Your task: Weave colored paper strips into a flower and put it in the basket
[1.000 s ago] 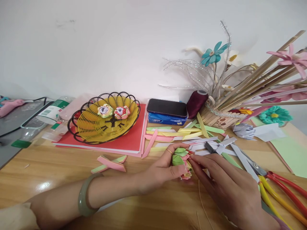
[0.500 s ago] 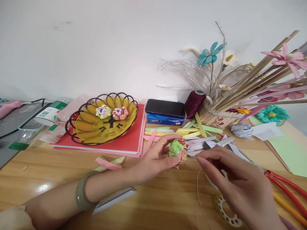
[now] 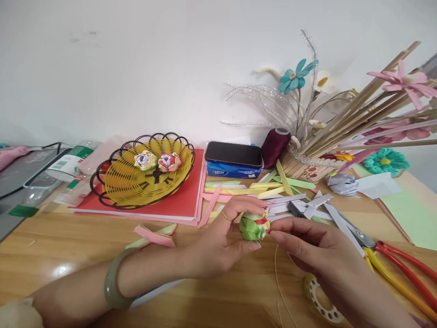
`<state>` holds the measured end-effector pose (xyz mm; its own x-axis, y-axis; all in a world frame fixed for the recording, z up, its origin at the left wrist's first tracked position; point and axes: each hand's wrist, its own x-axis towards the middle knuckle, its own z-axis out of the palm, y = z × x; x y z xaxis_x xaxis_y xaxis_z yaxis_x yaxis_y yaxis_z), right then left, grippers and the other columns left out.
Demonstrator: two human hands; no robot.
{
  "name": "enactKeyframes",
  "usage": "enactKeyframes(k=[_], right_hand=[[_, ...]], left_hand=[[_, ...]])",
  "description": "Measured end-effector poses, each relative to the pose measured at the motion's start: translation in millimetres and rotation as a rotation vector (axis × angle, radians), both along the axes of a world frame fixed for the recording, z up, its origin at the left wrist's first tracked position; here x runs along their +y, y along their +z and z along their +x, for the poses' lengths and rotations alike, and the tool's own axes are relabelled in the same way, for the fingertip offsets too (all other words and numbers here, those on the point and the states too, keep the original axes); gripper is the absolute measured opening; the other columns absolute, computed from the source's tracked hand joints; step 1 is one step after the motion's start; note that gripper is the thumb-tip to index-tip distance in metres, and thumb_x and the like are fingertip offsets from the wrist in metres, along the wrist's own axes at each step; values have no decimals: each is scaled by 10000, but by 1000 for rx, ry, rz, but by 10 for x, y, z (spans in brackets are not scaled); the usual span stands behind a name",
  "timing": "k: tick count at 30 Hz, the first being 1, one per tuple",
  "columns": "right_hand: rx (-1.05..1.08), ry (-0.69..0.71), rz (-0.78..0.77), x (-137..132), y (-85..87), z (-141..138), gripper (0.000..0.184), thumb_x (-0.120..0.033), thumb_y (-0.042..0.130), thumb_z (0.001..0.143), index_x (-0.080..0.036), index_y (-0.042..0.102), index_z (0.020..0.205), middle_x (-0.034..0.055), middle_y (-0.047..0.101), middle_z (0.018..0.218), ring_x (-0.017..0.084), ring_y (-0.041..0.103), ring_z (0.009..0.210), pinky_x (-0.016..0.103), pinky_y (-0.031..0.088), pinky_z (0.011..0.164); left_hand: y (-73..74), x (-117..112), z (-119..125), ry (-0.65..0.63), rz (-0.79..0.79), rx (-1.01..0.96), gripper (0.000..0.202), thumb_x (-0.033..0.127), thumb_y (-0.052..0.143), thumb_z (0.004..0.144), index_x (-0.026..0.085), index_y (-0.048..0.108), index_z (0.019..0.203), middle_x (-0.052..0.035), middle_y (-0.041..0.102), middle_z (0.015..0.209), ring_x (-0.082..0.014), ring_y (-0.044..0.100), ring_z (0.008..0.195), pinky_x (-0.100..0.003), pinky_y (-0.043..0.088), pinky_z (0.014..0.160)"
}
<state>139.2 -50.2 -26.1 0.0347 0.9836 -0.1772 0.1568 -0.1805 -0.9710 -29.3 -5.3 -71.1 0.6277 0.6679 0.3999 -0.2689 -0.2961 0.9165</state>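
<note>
My left hand is closed around a small folded-paper flower, green on the near side with red and pale yellow petals at its right. My right hand pinches thumb and forefinger together at the flower's right edge, touching or almost touching it. A thin tan cord runs from beneath those fingertips down to the table; the pinched end itself is hidden. Two similar paper flowers, one whitish and one red-pink, lie in a yellow woven basket.
Paper strips lie scattered behind my hands. Red-handled scissors, a yellow-handled tool and a tape roll are at right. A phone rests on a blue pack, beside a maroon thread spool. Folded strips lie left.
My right hand has moved left, bringing its pinched fingers up to the flower. The flower has turned in my left hand, showing more red, and the cord's upper end has shifted left.
</note>
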Motion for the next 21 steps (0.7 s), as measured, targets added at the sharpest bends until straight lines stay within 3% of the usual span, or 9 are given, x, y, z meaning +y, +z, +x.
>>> enactKeyframes(k=[4, 9, 13, 21], right_hand=[[54, 13, -24, -12, 2, -3, 161, -365, 730, 642, -216, 679, 609, -25, 596, 531, 77, 444, 425, 185, 358, 369], [31, -33, 7, -37, 33, -31, 209, -420, 731, 633, -214, 697, 624, 8, 671, 616, 140, 579, 570, 237, 486, 533], [-50, -33, 23, -46, 72, -36, 271, -470, 711, 647, -199, 710, 649, 25, 681, 634, 154, 602, 583, 241, 503, 523], [-85, 140, -36, -21, 72, 59, 232, -451, 687, 686, -258, 754, 797, 7, 701, 662, 118, 538, 509, 200, 414, 422]], left_hand=[[10, -14, 19, 30, 167, -17, 428, 103, 548, 797, 280, 387, 1151, -74, 396, 1176, -214, 382, 1192, -427, 334, 1015], [16, -25, 25, 34, 171, 5, 411, 126, 543, 809, 274, 363, 1147, -87, 388, 1174, -222, 384, 1190, -444, 347, 1007], [16, -20, 26, 40, 189, 9, 415, 127, 542, 809, 274, 349, 1146, -89, 387, 1182, -223, 385, 1191, -449, 337, 1016], [52, -11, 12, 93, 349, 104, 471, 137, 486, 842, 301, 318, 1249, -86, 380, 1159, -208, 395, 1160, -422, 370, 995]])
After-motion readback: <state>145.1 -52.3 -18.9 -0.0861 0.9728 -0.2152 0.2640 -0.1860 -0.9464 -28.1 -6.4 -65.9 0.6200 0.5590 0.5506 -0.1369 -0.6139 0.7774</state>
